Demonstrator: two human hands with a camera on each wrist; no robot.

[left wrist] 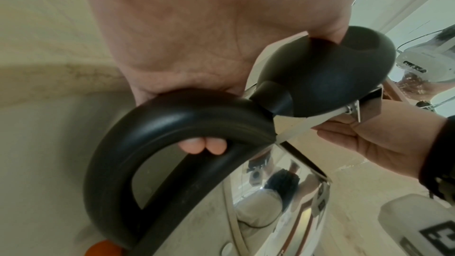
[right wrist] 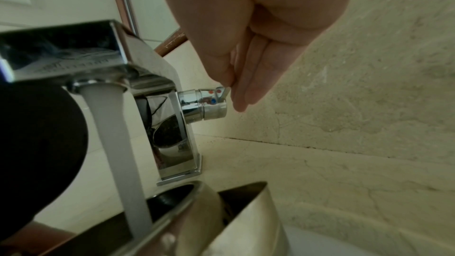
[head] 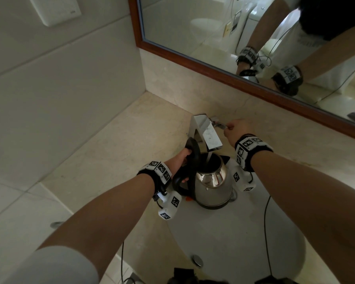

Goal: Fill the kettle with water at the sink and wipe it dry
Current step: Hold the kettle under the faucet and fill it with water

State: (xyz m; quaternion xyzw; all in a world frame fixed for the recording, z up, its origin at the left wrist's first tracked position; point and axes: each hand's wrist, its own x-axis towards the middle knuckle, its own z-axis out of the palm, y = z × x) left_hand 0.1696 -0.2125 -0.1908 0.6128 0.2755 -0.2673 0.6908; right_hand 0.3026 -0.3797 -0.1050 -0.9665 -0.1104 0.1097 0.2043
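Left hand: your left hand (head: 181,158) is wrapped round the black handle (left wrist: 157,124) of the kettle (head: 212,187); the left wrist view shows two fingertips (left wrist: 203,144) curling under the loop and your thumb up on the open lid (left wrist: 327,73).
Right hand: your right hand (head: 235,130) is up behind the faucet (head: 203,132), pinching the thin lever (right wrist: 225,92) on the valve knob (right wrist: 204,105).
Kettle: it sits in the sink (head: 244,238) straight below the spout, mouth open, just right of your left hand.
Only the right wrist shows: a white stream of water (right wrist: 120,153) dropping from the spout into the kettle mouth, and red and blue dots on the knob.
Only the left wrist shows: the steel side mirroring the room, and an orange tab (left wrist: 104,248) low by the handle base.
Only the head shows: the wood-framed mirror (head: 244,37) beyond your right hand and a wall plate (head: 54,10) far left of your left hand.
In the way: the lid stands up between your left hand and the faucet body, touching or nearly so, you can't tell which.
Edges: the backsplash (right wrist: 369,65) sits close behind your right fingers; the basin rim curves beneath both forearms.
Open room: bare marble counter (head: 111,144) spreads left of your left hand.
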